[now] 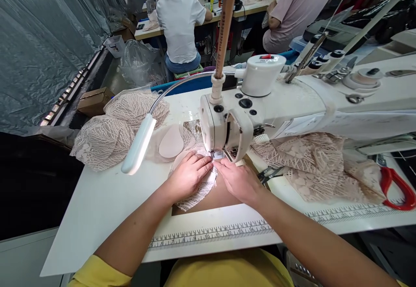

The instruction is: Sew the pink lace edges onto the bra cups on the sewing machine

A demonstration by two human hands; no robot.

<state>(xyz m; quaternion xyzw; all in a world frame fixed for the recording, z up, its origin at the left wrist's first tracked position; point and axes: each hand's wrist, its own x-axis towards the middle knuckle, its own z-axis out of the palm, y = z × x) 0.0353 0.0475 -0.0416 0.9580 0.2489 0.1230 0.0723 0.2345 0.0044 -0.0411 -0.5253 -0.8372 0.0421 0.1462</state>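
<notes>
Pressing flat on a cream openwork lace piece [199, 195] with the left hand [190, 174], palm down and fingers extended, not closing around anything. Reaching in beside with the right hand [238, 179], pointing fingers toward the shiny metal presser foot [218, 154] of a white sewing machine [211, 124]; not being able to tell whether pinching the edge or merely resting on it. Having the lace lying under both hands, just before the foot, over a smooth brown panel [229, 191] in the white tabletop [97, 217]. Probably risking a pricked fingertip above all, through working so near the stitching point. Possibly risking puckers or a wandering line too, through pressing unevenly on loose mesh. Perhaps inviting a snag at the ragged edge. Having small dark metal snips [271, 173] lying near the right wrist, maybe risking catching on the crumpled beige lace heap [318, 166] alongside.
</notes>
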